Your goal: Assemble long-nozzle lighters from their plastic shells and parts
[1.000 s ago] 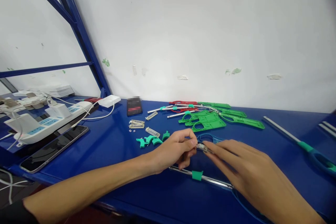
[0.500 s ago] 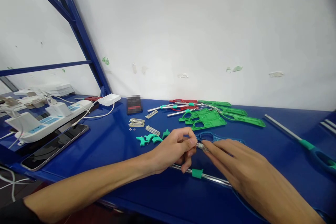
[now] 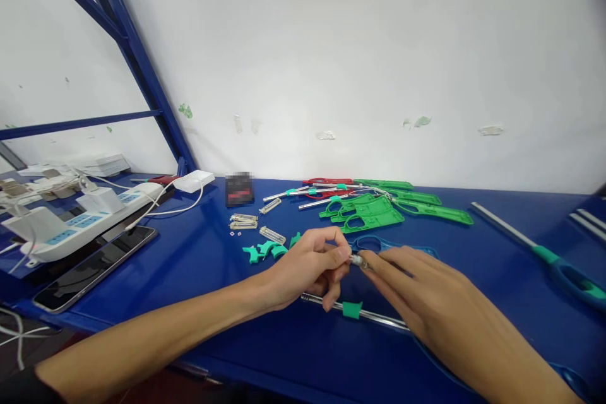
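Between my two hands is a small clear part [image 3: 358, 261]. My left hand [image 3: 316, 265] is closed, its thumb and index finger pinching the part's left end. The fingers of my right hand [image 3: 416, 297] press on its right end. Below the hands lies a metal rod [image 3: 379, 317] with a green clip [image 3: 351, 310] around it; its right end passes behind my right hand. A blue plastic handle piece [image 3: 374, 243] lies just behind the fingers. Loose green clips [image 3: 266, 250] sit left of my left hand, near several clear narrow parts [image 3: 273, 235].
Green handle pieces [image 3: 374, 213], red ones [image 3: 326, 182] and metal rods lie by the wall. An assembled blue tool [image 3: 544, 255] is at the right. A dark packet [image 3: 239, 190], a power strip [image 3: 95, 221] with white cables and a phone [image 3: 97, 268] are on the left.
The whole view has shifted slightly, so things appear a little further left. My hands keep the same hold on the small clear part.
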`<state>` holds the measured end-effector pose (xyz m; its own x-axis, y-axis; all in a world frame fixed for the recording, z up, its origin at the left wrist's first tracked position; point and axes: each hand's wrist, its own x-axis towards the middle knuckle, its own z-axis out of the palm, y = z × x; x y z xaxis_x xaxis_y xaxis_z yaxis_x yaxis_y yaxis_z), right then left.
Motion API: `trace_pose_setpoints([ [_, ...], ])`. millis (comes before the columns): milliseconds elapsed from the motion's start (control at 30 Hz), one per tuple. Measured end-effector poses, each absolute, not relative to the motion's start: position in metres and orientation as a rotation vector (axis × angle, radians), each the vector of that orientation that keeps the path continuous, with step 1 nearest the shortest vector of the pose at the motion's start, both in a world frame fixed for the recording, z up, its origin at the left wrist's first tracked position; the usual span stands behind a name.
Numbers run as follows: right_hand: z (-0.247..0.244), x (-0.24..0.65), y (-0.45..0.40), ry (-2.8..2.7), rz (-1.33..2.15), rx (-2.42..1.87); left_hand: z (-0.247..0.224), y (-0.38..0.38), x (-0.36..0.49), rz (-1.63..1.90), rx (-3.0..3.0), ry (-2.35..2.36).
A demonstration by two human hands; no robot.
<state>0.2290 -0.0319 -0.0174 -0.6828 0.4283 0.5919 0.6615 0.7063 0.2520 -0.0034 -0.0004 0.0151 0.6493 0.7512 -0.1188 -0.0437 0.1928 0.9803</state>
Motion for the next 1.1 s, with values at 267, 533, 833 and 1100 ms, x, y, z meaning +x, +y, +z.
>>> trace_pose_setpoints([
  [267, -0.018, 0.223, -0.035, -2.271, -0.385, -0.93, 0.019, 0.001, -0.005, 0.668, 1.286, 0.787],
  [533, -0.02, 0.224, -0.036, -2.233, -0.322, -0.994, 0.014, 0.003, -0.007, 0.813, 1.406, 0.809],
  [833, -0.016, 0.223, -0.036, -2.215, -0.31, -0.974, 0.007, 0.001, -0.006, 0.925, 1.663, 0.782],
  [1100, -0.017, 0.223, -0.036, -2.214, -0.322, -0.963, 0.004, 0.002, -0.006, 0.938, 1.626, 0.799],
])
